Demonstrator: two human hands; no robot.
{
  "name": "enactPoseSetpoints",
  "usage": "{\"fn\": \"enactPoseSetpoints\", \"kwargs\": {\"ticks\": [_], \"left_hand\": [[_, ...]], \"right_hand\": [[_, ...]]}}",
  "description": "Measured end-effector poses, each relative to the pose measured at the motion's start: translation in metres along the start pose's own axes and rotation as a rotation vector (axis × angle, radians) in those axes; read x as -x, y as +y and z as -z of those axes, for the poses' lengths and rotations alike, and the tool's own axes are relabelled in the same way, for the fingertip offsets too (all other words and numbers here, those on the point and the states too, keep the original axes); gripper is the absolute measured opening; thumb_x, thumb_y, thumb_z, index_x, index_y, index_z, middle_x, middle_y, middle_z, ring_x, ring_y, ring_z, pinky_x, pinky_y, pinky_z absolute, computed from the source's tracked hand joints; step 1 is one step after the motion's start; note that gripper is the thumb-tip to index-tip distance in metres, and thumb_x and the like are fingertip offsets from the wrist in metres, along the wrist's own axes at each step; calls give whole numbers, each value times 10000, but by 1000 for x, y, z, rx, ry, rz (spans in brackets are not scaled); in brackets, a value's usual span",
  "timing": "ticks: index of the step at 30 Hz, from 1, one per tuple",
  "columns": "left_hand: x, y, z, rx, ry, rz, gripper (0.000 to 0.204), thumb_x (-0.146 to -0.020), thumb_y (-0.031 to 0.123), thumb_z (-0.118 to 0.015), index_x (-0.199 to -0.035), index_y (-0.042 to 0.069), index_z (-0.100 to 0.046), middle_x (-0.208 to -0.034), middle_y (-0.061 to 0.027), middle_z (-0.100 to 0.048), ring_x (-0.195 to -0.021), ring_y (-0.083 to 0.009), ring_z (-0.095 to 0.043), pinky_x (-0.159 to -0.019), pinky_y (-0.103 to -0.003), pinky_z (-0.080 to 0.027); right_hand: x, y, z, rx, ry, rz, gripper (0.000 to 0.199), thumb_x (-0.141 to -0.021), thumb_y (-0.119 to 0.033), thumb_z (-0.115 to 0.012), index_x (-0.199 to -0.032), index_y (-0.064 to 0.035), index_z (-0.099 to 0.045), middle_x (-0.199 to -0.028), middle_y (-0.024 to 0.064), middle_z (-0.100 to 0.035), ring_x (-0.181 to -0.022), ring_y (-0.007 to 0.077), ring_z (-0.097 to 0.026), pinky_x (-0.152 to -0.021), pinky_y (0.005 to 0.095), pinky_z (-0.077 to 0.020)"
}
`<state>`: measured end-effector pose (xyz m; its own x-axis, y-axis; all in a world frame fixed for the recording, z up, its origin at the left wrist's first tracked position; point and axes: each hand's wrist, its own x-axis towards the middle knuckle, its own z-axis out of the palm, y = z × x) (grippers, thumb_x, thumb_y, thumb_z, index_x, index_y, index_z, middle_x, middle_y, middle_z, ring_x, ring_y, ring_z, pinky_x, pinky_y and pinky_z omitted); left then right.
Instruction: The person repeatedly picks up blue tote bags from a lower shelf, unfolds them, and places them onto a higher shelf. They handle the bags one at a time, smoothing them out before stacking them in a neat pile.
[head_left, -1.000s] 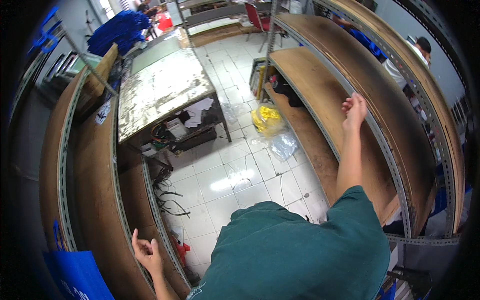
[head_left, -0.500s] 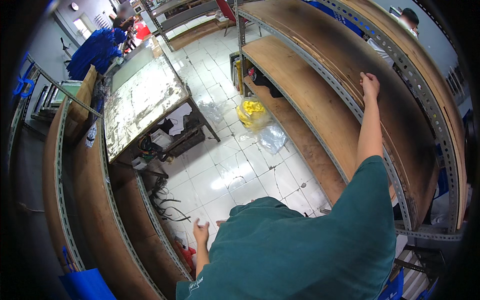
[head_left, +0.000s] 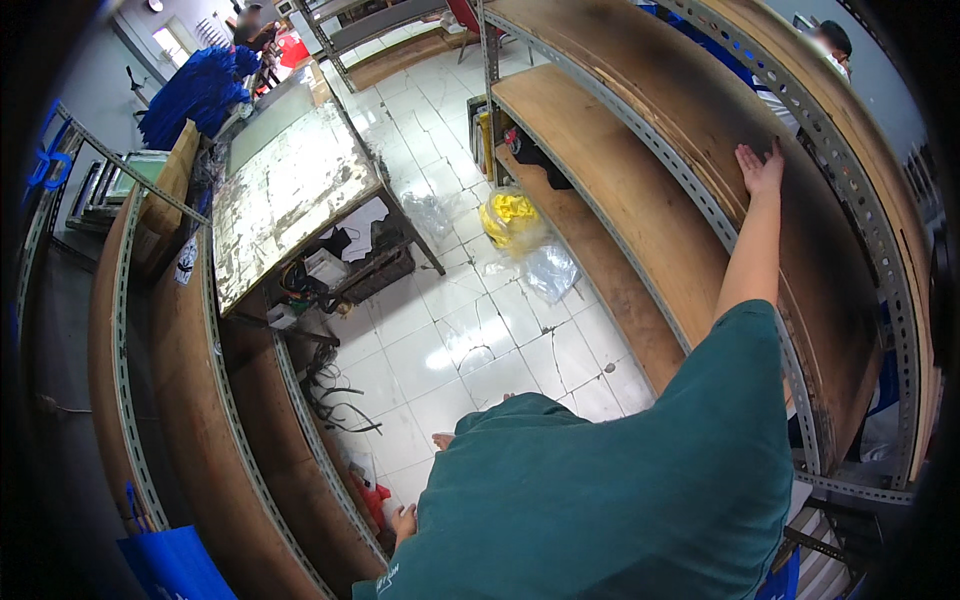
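Note:
My right hand is raised over the scorched wooden shelf of the metal rack on my right. Its palm shows, the fingers and thumb spread, and it holds nothing. Whether it touches the board I cannot tell. My left hand hangs low beside my body, partly covered by my green shirt. Its visible fingers are loosely apart with nothing seen in them. Closest to it are the lower wooden shelf of the left rack and a red plastic bag on the floor.
A stained work table stands ahead left, with cables below it. Yellow and clear plastic bags lie by the right rack on the tiled floor. A blue bag hangs at lower left. Two people are farther off.
My right hand has opened from a loosely closed shape and moved slightly right along the shelf. My left hand has dropped lower, closer to my body. The view has shifted a little.

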<state>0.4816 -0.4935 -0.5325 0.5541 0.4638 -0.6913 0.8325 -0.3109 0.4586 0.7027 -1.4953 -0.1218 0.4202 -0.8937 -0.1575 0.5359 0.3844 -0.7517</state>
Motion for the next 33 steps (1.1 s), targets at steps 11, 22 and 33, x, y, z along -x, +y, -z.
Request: {"fn": "enactPoseSetpoints", "kwargs": {"ticks": [11, 22, 33], "left_hand": [[67, 169, -32, -121, -141, -330, 605, -744, 223, -697, -1248, 18, -434, -805, -101, -574, -632, -151, -561, -581, -288, -461], [44, 100, -4, -699, 22, -239, 655, -701, 307, -718, -1250, 53, -466, -861, -157, -662, -784, -214, -638, -710, -323, -492], [55, 150, -15, -160, -66, -329, 593, -732, 235, -702, -1234, 26, -464, -758, -104, -606, -631, -166, -580, -601, -297, -477]], "right_hand": [[-12, -29, 37, -383, 40, -77, 999, -776, -577, -551, -1395, -33, 14, -1423, 269, -137, -1287, 414, -257, -1046, 520, -254], [-26, -37, 31, -108, 147, -106, 910, -738, -589, -575, -1409, -142, -153, -1429, 171, -222, -1297, 371, -263, -1032, 515, -277], [70, 75, -115, 2108, -154, 421, 980, -615, -701, -585, -1378, -155, -304, -1429, 152, -226, -1311, 335, -214, -1044, 547, -163]]}}
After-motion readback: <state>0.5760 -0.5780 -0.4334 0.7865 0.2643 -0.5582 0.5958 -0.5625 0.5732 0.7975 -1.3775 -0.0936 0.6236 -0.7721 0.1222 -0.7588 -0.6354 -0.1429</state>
